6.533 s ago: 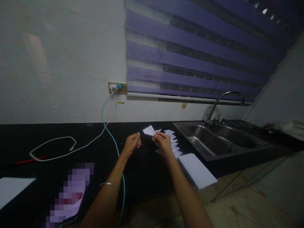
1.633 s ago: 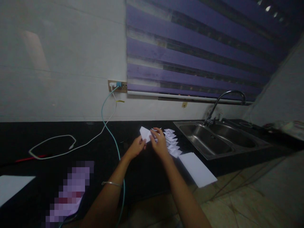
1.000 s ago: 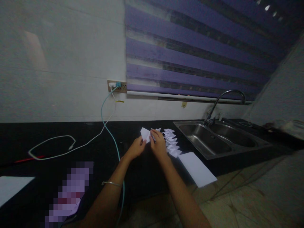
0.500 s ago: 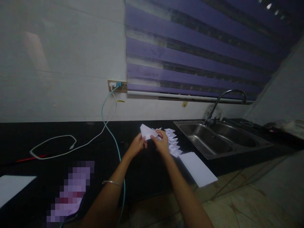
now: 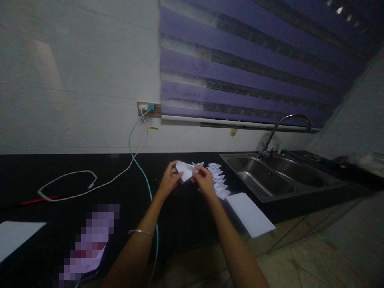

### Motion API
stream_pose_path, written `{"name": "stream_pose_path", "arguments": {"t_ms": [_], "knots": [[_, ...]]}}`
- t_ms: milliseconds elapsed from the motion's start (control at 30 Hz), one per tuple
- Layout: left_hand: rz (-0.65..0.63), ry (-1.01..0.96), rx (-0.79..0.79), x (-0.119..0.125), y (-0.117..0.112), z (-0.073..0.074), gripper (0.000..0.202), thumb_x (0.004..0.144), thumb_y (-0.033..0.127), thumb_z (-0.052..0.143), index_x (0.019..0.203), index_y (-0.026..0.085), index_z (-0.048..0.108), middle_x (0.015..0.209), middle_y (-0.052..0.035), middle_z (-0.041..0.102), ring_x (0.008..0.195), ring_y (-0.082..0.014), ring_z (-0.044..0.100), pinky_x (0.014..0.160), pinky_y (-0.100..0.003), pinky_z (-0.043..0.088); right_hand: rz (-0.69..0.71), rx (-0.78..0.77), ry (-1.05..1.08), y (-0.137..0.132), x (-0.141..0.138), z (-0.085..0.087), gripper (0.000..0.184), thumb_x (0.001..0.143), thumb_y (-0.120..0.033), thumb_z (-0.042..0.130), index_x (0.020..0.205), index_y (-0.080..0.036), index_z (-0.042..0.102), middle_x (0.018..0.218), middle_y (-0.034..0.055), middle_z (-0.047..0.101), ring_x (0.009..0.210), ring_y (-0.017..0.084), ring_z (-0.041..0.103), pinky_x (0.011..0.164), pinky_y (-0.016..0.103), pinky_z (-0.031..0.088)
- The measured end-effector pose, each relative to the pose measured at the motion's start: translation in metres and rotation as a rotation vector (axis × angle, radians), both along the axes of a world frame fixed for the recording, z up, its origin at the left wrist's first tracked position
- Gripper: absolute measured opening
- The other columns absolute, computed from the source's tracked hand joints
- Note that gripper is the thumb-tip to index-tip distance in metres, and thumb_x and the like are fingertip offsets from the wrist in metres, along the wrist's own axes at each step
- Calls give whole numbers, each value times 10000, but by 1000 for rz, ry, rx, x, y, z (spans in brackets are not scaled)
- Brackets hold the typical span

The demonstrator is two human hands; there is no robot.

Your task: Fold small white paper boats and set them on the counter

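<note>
A folded piece of white paper (image 5: 185,169) is held up over the dark counter between my two hands. My left hand (image 5: 169,181) pinches its left side, thumb on the near face. At the paper's right end, the fingers of my right hand (image 5: 204,181) are closed on a corner or flap; the exact fold is too small to make out. Just beyond and to the right of my right hand lie several pointed, folded white paper pieces (image 5: 218,180) in a row. A stack of flat white paper (image 5: 250,214) rests nearer me, by the counter's front edge.
A double steel sink (image 5: 261,180) with a curved tap (image 5: 274,128) is set in the counter (image 5: 120,224) at right. A teal cable (image 5: 144,176) and a white cable (image 5: 72,198) run from the wall socket (image 5: 157,110). A blurred-out purple item (image 5: 93,240) and a white sheet (image 5: 18,236) lie at left.
The folded paper has tilted and turned between my hands. My left fingers have shifted up its left edge, and my right hand has moved its hold at the right end.
</note>
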State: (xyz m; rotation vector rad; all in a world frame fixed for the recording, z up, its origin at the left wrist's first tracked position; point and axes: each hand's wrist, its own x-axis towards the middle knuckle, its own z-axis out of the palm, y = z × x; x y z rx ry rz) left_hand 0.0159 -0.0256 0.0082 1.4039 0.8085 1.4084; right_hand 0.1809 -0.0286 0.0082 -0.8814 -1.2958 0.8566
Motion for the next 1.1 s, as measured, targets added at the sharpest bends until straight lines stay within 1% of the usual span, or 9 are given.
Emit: {"name": "stream_pose_path", "arguments": {"t_ms": [133, 233, 300, 400, 500, 667, 800, 900, 1100], "knots": [[29, 10, 82, -2, 1, 1, 578, 734, 319, 694, 1237, 205, 434, 892, -32, 662, 538, -111, 627, 470, -193, 482, -8, 5, -14, 0, 1, 0, 168, 707, -268, 648, 838, -164, 635, 570, -19, 583, 483, 135, 553, 486, 247, 441], [38, 28, 120, -3, 1, 0, 604, 756, 302, 673, 1289, 219, 402, 944, -46, 648, 560, -113, 636, 522, -224, 513, -37, 17, -32, 2, 2, -2, 157, 698, -261, 638, 825, -169, 643, 575, -14, 590, 493, 145, 554, 484, 253, 437], [47, 45, 112, -4, 2, -1, 520, 764, 304, 662, 1224, 208, 439, 930, -40, 642, 541, -107, 630, 512, -220, 505, -57, 37, -63, 3, 4, -3, 141, 702, -256, 622, 811, -170, 648, 593, -10, 599, 503, 145, 554, 490, 254, 434], [64, 60, 95, -6, 2, -2, 339, 759, 301, 658, 1023, 193, 475, 854, -5, 633, 497, -97, 614, 493, -211, 489, -73, 62, -112, 4, 5, -4, 123, 704, -245, 602, 785, -168, 653, 611, -8, 602, 513, 140, 549, 501, 252, 430], [53, 86, 82, -8, 1, -1, 284, 741, 300, 671, 891, 189, 457, 786, 18, 628, 478, -100, 613, 472, -200, 468, -65, 74, -126, 2, 5, -3, 124, 708, -234, 584, 787, -167, 650, 625, -9, 601, 530, 137, 552, 517, 249, 432], [-17, 107, 46, -11, -1, 2, 304, 734, 338, 679, 938, 162, 536, 646, 14, 648, 446, -120, 604, 389, -174, 381, -32, 74, -86, -1, 5, 0, 109, 710, -229, 587, 788, -170, 636, 638, -13, 592, 524, 131, 548, 513, 244, 430], [-10, 75, 35, -14, 1, 4, 328, 752, 343, 654, 985, 115, 627, 592, -28, 661, 420, -131, 591, 331, -176, 310, 6, 57, -36, -2, 5, 2, 131, 717, -237, 600, 820, -176, 653, 679, -2, 621, 537, 140, 581, 537, 258, 462], [16, 42, 23, -16, 2, 4, 291, 725, 303, 669, 928, 95, 671, 558, -42, 661, 396, -120, 564, 337, -180, 314, 31, 35, -22, -3, 6, 4, 148, 718, -257, 620, 827, -176, 678, 705, 15, 655, 550, 149, 601, 558, 271, 480], [52, -22, 12, -17, 0, 6, 125, 649, 167, 640, 746, 101, 682, 507, -42, 652, 338, -79, 467, 341, -174, 291, 50, -18, -55, -6, 7, 6, 188, 702, -245, 639, 850, -170, 726, 603, 28, 666, 572, 177, 629, 575, 279, 486]]}}
